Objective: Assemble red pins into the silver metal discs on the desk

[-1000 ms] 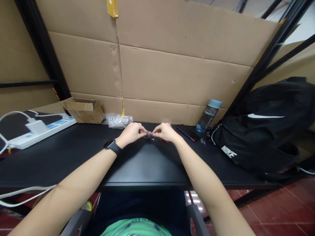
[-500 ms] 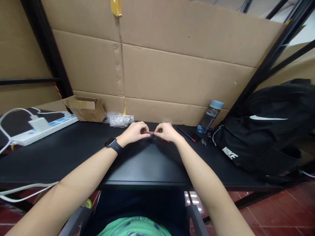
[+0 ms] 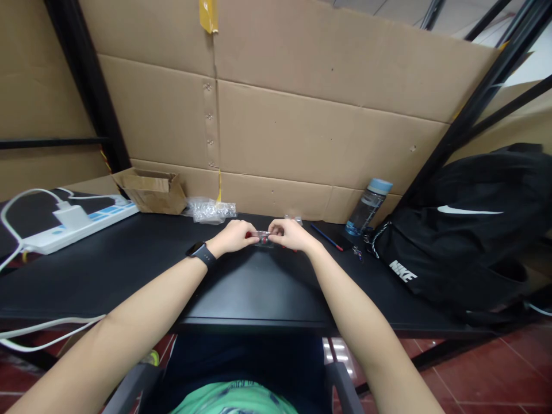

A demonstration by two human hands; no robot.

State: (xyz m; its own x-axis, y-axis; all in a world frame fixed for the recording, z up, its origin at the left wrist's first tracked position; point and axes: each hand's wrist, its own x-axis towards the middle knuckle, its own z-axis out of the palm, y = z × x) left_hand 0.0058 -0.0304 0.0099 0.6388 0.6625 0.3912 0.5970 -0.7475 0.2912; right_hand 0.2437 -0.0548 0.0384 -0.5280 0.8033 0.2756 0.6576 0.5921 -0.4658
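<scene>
Between my two hands is a small clear plastic bag with something small and red showing in it. My left hand, below a dark wristwatch, pinches the bag's left side between thumb and fingers. A red bit shows by its fingertips. My right hand is closed on the bag's right upper edge, the fingers curled. Just beneath the right palm a little more red is visible, mostly hidden by the hand. What exactly the bag contains is too small to tell.
On the black table, crumpled clear plastic wrap and an open cardboard box stand back left, beside a white power strip. To the right are a blue pencil-like stick, keys, a water bottle and a black backpack.
The clear bag now hangs flatter and more open to view between my hands. My right fingers have curled and shifted slightly; both hands stay in nearly the same place.
</scene>
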